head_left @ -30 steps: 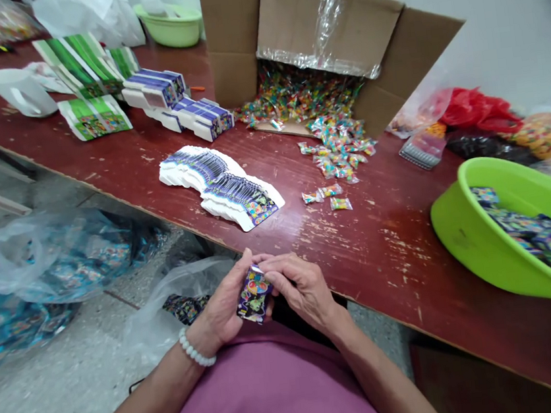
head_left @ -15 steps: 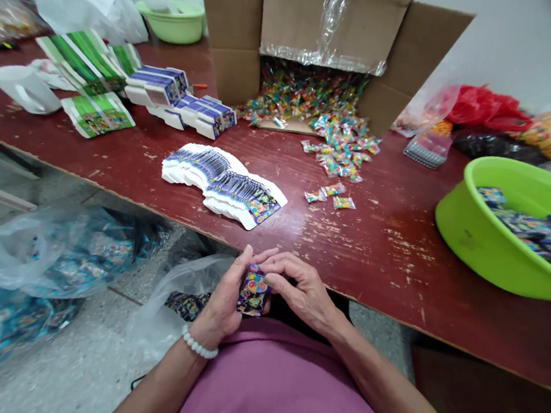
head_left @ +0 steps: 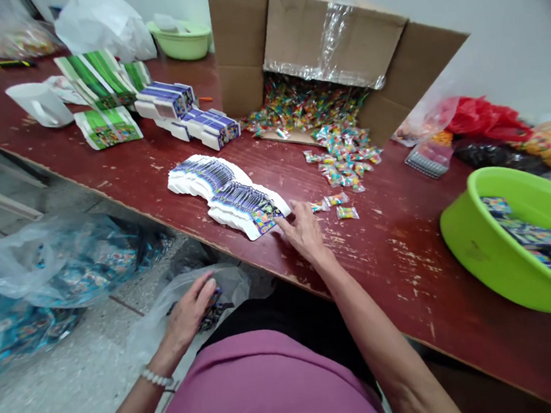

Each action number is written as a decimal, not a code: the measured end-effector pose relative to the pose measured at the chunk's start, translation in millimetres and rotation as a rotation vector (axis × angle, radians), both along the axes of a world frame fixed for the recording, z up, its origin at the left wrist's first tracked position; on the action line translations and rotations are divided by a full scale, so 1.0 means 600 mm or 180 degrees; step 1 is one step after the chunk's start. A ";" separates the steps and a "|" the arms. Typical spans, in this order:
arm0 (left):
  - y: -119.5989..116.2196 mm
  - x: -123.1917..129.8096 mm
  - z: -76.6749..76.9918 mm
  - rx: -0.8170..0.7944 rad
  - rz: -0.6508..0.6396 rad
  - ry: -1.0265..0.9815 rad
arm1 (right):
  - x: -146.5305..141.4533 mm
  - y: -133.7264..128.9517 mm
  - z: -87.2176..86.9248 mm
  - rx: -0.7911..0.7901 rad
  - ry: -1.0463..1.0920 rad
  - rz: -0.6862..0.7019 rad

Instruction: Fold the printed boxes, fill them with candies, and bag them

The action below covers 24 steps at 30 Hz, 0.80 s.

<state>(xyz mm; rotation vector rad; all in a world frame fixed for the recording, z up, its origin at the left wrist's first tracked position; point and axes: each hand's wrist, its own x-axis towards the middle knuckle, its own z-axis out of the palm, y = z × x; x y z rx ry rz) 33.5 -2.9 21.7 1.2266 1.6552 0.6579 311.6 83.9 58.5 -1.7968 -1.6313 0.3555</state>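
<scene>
**Cards remaining beyond the hand, packets bagged below**

My right hand, thumb and forefinger parted, reaches the near end of the fanned cards. My left hand is over the plastic bag of printed packets — whether it grips one, I cannot tell. Bagged packets appear finished; many cards remain, leftward of my right hand.

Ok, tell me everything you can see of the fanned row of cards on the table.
The fanned row of cards lies in a wavy, overlapping spread on the red-brown table, near its front edge. They look like thin, glossy card, with white margins and purple-and-dark print. The end card shows most, with orange and green artwork. The right hand is at that end, its fingertips seemingly touching it.
</scene>
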 end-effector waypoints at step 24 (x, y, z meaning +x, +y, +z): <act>0.036 0.081 0.139 -0.0356 -0.0903 -0.2349 | 0.004 -0.085 0.075 -0.0783 0.3394 0.1047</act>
